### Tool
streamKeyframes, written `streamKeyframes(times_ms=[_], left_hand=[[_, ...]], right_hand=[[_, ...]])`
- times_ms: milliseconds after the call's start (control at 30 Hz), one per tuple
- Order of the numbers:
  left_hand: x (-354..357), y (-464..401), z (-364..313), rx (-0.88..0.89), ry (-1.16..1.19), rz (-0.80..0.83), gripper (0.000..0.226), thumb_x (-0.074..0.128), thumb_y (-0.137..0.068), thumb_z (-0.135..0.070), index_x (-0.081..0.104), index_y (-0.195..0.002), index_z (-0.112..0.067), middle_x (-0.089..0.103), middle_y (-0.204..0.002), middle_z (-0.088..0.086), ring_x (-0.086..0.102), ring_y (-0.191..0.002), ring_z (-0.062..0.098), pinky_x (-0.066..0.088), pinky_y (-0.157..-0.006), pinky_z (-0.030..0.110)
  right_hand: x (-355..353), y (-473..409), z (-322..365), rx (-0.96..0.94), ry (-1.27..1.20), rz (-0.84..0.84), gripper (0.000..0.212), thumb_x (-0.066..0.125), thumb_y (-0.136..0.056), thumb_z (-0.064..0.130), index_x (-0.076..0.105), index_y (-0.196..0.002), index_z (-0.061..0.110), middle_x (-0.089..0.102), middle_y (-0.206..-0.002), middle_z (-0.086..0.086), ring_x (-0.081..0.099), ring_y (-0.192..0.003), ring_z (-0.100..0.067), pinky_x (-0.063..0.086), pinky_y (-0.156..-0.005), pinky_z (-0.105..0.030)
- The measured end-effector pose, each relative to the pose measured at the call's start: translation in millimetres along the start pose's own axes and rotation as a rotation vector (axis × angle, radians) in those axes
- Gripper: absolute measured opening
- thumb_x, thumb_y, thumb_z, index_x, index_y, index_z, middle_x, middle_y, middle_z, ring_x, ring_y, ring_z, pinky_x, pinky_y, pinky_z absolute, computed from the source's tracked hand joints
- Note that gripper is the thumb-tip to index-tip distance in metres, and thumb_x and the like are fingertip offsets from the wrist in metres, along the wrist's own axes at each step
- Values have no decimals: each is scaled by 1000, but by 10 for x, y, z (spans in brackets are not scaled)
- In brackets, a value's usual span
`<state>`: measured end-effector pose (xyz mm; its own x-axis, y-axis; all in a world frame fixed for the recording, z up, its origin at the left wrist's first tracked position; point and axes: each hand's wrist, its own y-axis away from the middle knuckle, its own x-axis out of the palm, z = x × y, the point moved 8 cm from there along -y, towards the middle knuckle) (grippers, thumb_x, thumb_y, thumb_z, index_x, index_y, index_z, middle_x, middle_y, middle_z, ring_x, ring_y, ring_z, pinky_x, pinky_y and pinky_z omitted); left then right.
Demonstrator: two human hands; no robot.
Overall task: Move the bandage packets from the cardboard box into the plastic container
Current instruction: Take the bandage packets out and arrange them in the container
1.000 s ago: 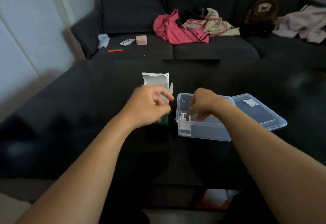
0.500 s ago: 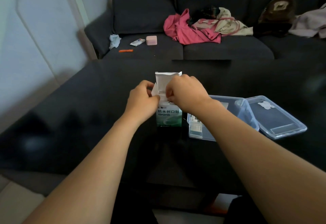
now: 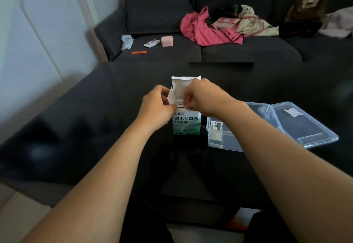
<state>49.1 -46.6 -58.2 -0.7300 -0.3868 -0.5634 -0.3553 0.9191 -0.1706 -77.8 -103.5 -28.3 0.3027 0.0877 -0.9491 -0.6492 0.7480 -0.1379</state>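
Note:
A green and white cardboard box (image 3: 186,124) stands upright on the black table (image 3: 95,128), its top flap raised. My left hand (image 3: 156,107) grips the box's upper left edge with curled fingers. My right hand (image 3: 203,96) reaches into the open top and pinches white bandage packets (image 3: 179,101) there. To the right sits the clear plastic container (image 3: 225,143), holding a few packets (image 3: 215,128). Its lid (image 3: 305,126) lies beside it on the right.
A dark sofa (image 3: 210,51) runs along the table's far edge, with pink clothing (image 3: 206,30), a bag, a small pink box (image 3: 167,41) and an orange strip (image 3: 139,52) on it. A pale wall is at the left.
My right hand left the plastic container and moved left to the open top of the cardboard box. My left hand stayed on the box. The camera view shifted left.

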Motion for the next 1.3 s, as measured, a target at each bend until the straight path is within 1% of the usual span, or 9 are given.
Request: streamKeyframes(times_ms=[200,367,533,633,700,833,1000,1133,1300], left_hand=[[21,-9,38,-21,12,-2,31,75,-86,-10,59,-110,-21,69,-98,1,67,-79,18,50,-52,29],[28,-4,40,-35,29,15,30,74,-87,-9,58,-109,-21,69,-93,3,65,-71,15,47,-42,20],[37,-3,35,-30,16,28,34,74,-87,-10,59,-116,-18,69,-95,3,67,-76,17,48,-44,21],[41,-5,37,-30,19,33,32,73,-87,-10,58,-113,-19,70,-93,2,67,-74,16,47,-43,19],[50,-5,38,-31,29,36,30,73,-87,-9,59,-111,-19,70,-92,1,66,-72,15,47,-42,19],[69,-9,37,-34,45,37,26,71,-88,-8,58,-108,-20,70,-92,2,64,-69,13,46,-41,18],[68,-11,37,-44,45,34,26,71,-89,-8,59,-110,-19,68,-90,-1,65,-72,13,46,-41,17],[58,-1,28,-39,43,31,29,72,-90,-10,57,-113,-19,68,-93,-2,66,-75,11,47,-42,18],[-3,35,-78,85,19,-42,49,80,-85,-16,46,-118,-24,60,-94,-6,65,-80,13,57,-63,37]], right_hand=[[63,-32,-18,-14,77,-28,11,67,-91,14,69,-92,25,64,-97,1,63,-84,-23,45,-67,-32],[84,-35,-31,-16,62,29,9,62,-93,16,71,-92,15,68,-94,-5,66,-85,-26,57,-77,-41],[39,-39,-43,-10,38,64,16,60,-91,11,74,-87,5,70,-87,-11,68,-83,-30,59,-79,-44],[6,-24,-79,-6,-10,86,5,71,-86,11,74,-82,11,68,-83,-3,67,-83,-22,55,-71,-33],[-6,-15,-96,2,-59,79,10,77,-83,13,72,-78,20,66,-81,3,67,-83,-19,52,-70,-28],[-4,-22,-75,16,-45,-4,8,76,-85,15,73,-83,22,67,-91,-4,67,-84,-24,59,-78,-39],[10,-26,-66,3,-27,-23,3,69,-93,18,72,-91,18,67,-96,-6,66,-85,-24,59,-80,-41],[-84,-40,-69,-22,-34,-94,11,65,-95,20,61,-85,20,63,-97,-5,63,-83,-24,57,-77,-43],[-117,-25,-47,-48,-34,-140,9,59,-98,19,57,-89,19,62,-92,-3,62,-81,-23,55,-71,-43]])
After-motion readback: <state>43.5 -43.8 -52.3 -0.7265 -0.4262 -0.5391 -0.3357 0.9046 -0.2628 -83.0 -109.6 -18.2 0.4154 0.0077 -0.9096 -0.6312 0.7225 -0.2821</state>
